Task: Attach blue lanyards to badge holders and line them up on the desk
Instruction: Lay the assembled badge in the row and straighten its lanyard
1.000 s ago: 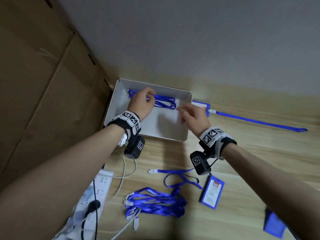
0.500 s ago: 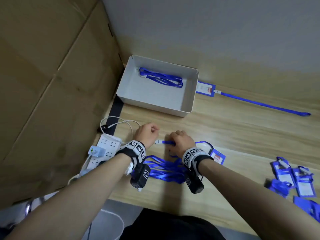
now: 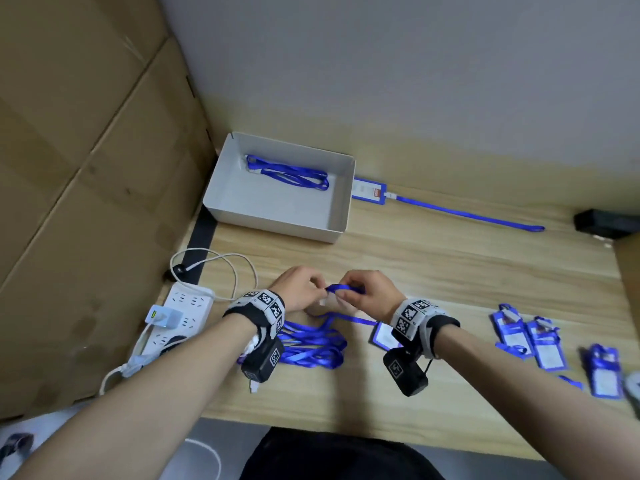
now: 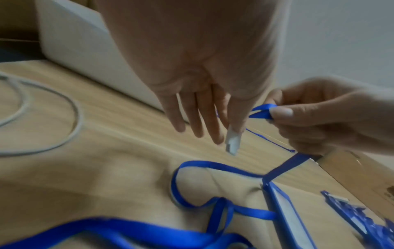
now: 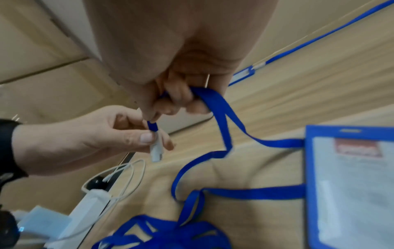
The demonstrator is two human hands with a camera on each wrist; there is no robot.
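Head view: a wooden desk [image 3: 450, 271] meets a grey wall [image 3: 381, 64], cardboard [image 3: 86, 168] alongside. Left hand [image 3: 298, 289] pinches the lanyard's white clip [image 4: 232, 141]; right hand [image 3: 367, 292] pinches the blue lanyard [image 5: 219, 107] above the desk.

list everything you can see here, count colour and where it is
shallow white cardboard box: one, white, far left of the wooden desk
blue lanyard in the box: one, blue, coiled
finished badge holder with lanyard stretched out: one, blue, right of the box
loose blue lanyards pile: several, blue, near edge under the wrists
blue badge holder by the right wrist: one, blue, flat on the desk
blue badge holders at the right: at least three, blue
white power strip: one, white, left edge, white cable looped beside it
brown cardboard sheets: brown, left side
black object: one, far right
blue lanyard being worked: one, blue, between the hands
left hand: pinches the lanyard's white clip
right hand: grips the strap
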